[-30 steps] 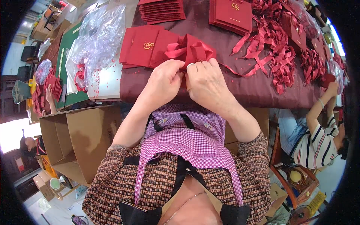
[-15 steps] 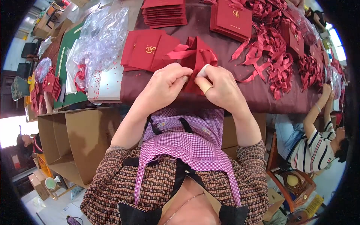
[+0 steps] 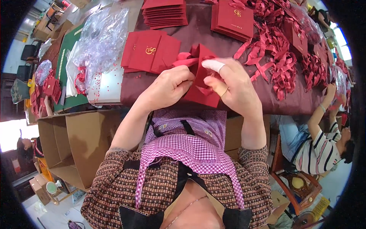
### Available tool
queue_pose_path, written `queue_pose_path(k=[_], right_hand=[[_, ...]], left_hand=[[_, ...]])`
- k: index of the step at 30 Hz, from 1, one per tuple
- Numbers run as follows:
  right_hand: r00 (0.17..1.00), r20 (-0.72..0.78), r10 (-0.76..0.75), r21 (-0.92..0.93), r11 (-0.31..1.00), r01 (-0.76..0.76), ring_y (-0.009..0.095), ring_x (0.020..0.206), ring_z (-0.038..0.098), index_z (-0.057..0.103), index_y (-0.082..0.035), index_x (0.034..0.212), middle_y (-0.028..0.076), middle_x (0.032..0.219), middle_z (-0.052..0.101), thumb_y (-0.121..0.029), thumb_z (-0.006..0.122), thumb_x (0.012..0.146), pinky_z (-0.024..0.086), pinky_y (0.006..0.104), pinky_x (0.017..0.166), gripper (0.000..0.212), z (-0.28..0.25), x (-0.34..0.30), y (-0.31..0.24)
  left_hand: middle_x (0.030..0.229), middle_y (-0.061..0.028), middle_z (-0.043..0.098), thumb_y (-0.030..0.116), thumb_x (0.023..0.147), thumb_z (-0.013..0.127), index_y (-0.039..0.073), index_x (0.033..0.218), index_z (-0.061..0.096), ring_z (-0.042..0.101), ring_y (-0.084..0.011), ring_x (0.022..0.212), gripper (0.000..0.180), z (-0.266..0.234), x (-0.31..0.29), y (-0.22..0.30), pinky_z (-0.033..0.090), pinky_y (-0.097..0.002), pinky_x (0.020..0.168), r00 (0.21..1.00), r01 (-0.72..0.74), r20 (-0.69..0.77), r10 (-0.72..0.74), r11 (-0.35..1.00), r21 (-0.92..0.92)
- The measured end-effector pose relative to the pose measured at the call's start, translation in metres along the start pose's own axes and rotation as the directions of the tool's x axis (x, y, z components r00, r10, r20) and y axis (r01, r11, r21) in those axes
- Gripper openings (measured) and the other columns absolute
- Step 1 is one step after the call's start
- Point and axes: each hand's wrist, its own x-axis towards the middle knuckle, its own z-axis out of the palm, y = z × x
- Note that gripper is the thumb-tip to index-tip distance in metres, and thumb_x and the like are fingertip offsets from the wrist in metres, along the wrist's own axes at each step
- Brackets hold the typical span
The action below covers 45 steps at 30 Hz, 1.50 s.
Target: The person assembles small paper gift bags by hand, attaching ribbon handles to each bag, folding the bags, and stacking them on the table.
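Observation:
Over the table's near edge, a red paper gift bag (image 3: 206, 97) with red ribbon (image 3: 187, 61) at its top stands tilted between my hands. My left hand (image 3: 169, 86) is closed, its thumb and forefinger pinching the bag's left edge. Coverings wrap the forefinger and thumb of my right hand (image 3: 234, 86). Those two fingers are apart at the bag's right side, with a loop of ribbon near the thumb; the other fingers are blurred. Just beyond my left hand lie several flat red bags (image 3: 146, 51), overlapping, with gold print.
Stacks of red bags stand at the back left (image 3: 164, 15) and back centre (image 3: 232, 21). A heap of red ribbons (image 3: 276, 57) covers the right side. Crumpled clear plastic (image 3: 101, 42) lies left. Below it stands an open cardboard box (image 3: 85, 147). A person (image 3: 320, 152) sits at right.
My right hand has moved away from my left, its finger and thumb spreading apart. The bag's front has turned more into view. My left hand still pinches.

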Motion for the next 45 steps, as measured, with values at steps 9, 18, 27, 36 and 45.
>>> queue_pose_path(k=[9,18,27,36,45], right_hand=[[0.936,0.272,-0.222,0.051,0.975,0.216,0.030,0.116,0.053,0.059,-0.008,0.086,0.004,0.102,0.059,-0.009,0.067,0.078,0.036,0.0452,0.099,0.011,0.004,0.000,0.021],[0.927,0.301,-0.224,0.219,0.962,0.162,0.034,0.116,0.052,0.059,-0.005,0.085,0.007,0.106,0.057,-0.007,0.067,0.076,0.036,0.0461,0.099,0.012,-0.005,-0.012,0.021],[0.982,0.166,0.091,0.133,0.985,-0.114,0.029,0.109,0.055,0.058,0.001,0.087,0.013,0.114,0.055,-0.002,0.058,0.087,0.045,0.0345,0.090,0.003,0.004,-0.011,0.041],[0.962,0.221,0.162,0.350,0.907,-0.233,0.023,0.089,0.061,0.061,-0.003,0.111,0.012,0.095,0.062,-0.009,0.056,0.092,0.048,0.0304,0.078,0.021,0.013,0.004,0.060],[0.848,0.386,0.363,0.368,0.783,-0.502,0.005,0.074,0.051,0.062,0.000,0.088,-0.003,0.077,0.059,-0.020,0.059,0.095,0.043,0.0221,0.066,0.022,0.010,-0.008,0.104]], left_hand=[[0.084,-0.0138,0.061,0.000,0.082,0.057,-0.002,0.089,0.060,0.062,-0.0269,0.079,0.008,-0.007,-0.004,-0.009,0.049,-0.0330,0.073,0.989,0.081,0.138,-0.058,0.983,-0.166],[0.080,0.0003,0.062,0.013,0.092,0.060,0.002,0.095,0.066,0.051,-0.0048,0.066,0.013,-0.039,-0.012,-0.062,0.041,-0.0206,0.060,0.862,0.303,-0.045,-0.505,0.584,-0.753],[0.101,-0.0072,0.065,0.019,0.097,0.052,-0.001,0.116,0.058,0.061,-0.0122,0.087,0.028,-0.014,-0.025,-0.034,0.049,-0.0265,0.074,0.838,0.406,-0.111,-0.535,0.746,-0.528],[0.102,-0.0027,0.066,0.022,0.099,0.052,-0.003,0.115,0.060,0.060,-0.0087,0.092,0.031,0.014,-0.028,-0.016,0.048,-0.0252,0.083,0.887,0.362,0.113,-0.448,0.524,-0.771],[0.104,-0.0058,0.067,0.020,0.099,0.052,-0.004,0.113,0.061,0.061,-0.0112,0.094,0.029,0.005,-0.033,-0.023,0.049,-0.0268,0.084,0.895,0.362,0.116,-0.430,0.551,-0.752]])
